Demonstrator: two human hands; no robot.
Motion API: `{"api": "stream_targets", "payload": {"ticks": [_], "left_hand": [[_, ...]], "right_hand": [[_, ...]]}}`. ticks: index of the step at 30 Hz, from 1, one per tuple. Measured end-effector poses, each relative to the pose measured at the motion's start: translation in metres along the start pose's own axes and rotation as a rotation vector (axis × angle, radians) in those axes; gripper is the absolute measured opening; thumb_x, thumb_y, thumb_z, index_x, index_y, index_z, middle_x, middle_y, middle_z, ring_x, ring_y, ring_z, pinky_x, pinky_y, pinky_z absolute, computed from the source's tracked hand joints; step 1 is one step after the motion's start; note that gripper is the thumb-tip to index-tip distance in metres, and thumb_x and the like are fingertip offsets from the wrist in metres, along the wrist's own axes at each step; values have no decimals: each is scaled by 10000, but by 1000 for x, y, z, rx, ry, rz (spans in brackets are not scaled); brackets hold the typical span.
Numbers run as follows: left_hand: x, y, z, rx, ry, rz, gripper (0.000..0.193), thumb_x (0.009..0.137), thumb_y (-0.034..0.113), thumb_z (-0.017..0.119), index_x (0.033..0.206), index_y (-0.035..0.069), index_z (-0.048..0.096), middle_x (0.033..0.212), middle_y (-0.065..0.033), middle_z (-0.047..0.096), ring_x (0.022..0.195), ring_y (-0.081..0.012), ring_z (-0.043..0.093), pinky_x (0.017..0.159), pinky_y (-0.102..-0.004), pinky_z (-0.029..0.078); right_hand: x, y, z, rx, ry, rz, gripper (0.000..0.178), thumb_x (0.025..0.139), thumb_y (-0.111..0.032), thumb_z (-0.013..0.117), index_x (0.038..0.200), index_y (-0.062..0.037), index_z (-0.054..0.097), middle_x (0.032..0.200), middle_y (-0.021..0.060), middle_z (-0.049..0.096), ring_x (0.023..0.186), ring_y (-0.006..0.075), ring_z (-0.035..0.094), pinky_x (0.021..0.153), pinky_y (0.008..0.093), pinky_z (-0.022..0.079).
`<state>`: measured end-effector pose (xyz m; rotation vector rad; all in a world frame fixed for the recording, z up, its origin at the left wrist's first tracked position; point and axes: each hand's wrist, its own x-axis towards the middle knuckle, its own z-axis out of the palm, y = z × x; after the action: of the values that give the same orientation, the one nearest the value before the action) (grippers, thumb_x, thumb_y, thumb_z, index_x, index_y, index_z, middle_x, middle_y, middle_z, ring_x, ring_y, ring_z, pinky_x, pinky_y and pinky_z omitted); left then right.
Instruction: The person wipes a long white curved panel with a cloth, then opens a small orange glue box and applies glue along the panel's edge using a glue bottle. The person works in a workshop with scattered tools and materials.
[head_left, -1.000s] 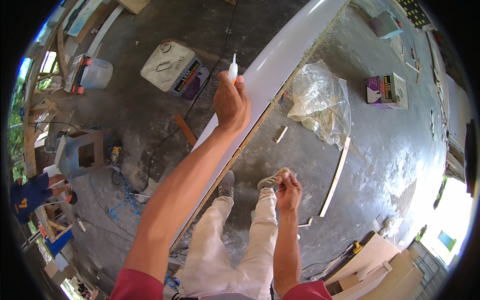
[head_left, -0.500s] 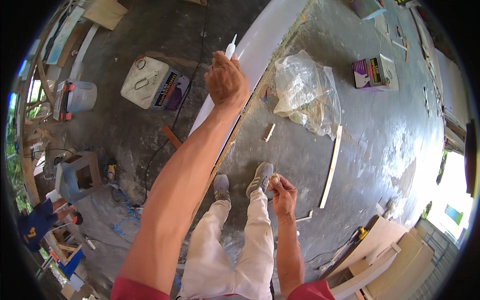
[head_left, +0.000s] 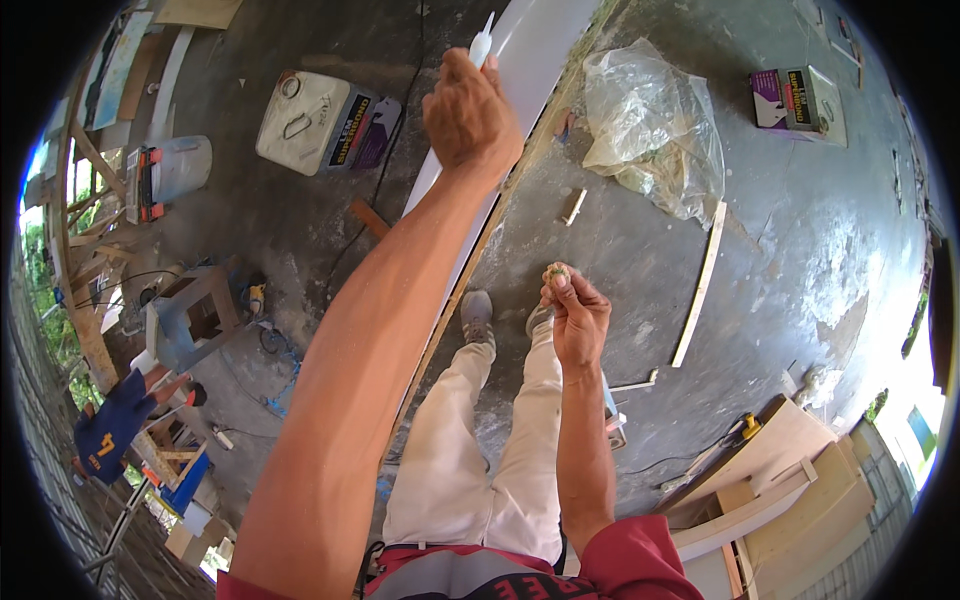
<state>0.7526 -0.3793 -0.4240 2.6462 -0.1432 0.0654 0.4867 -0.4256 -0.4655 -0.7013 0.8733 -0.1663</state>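
My left hand [head_left: 468,115] is stretched far forward, closed round a small white nozzle bottle [head_left: 482,45] whose thin tip points up and away. Below that hand runs a long white glossy panel [head_left: 520,75] with a rough tan edge. Closer to my body, my right hand [head_left: 578,315] is raised in front of my legs. Its thumb and fingertips pinch a small tan and greenish wad [head_left: 557,274]; what it is made of cannot be made out. The right hand is apart from the panel, beyond its tan edge.
Metal cans stand on the left [head_left: 310,125] and right [head_left: 798,105]. A clear plastic bag [head_left: 650,125], a wooden strip [head_left: 700,285] and a short stick [head_left: 575,207] lie on the floor. At the lower left, another person [head_left: 125,425] bends near a grey stool-like frame [head_left: 195,320]. Boards [head_left: 760,460] lie lower right.
My view has shifted, so the floor things sit higher or further right. My right hand has come up and forward with the wad. The left hand still grips the nozzle bottle.
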Motion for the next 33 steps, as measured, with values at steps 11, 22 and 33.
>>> {"api": "stream_targets", "payload": {"ticks": [11,22,33], "left_hand": [[-117,-87,-54,-149,-75,-31,307,1071,266,455,1159,-28,462,971,-213,597,875,-384,639,730,-508,486],[-198,-138,-91,-59,-70,-11,365,1091,318,413,1201,-28,453,1004,-227,595,847,-373,648,695,-474,498],[-198,-139,-89,-74,-76,-12,356,1079,298,453,1199,-36,432,972,-256,618,863,-428,639,739,-502,473]], "right_hand": [[-61,48,-5,47,49,92,207,920,-54,736,1095,55,728,918,113,739,758,169,681,647,269,555],[-102,67,-6,49,43,75,199,924,-40,720,1103,45,728,943,129,735,763,177,668,663,279,546],[-108,45,34,-169,13,29,183,905,-41,752,1065,48,746,867,72,707,737,146,664,653,279,554]]}}
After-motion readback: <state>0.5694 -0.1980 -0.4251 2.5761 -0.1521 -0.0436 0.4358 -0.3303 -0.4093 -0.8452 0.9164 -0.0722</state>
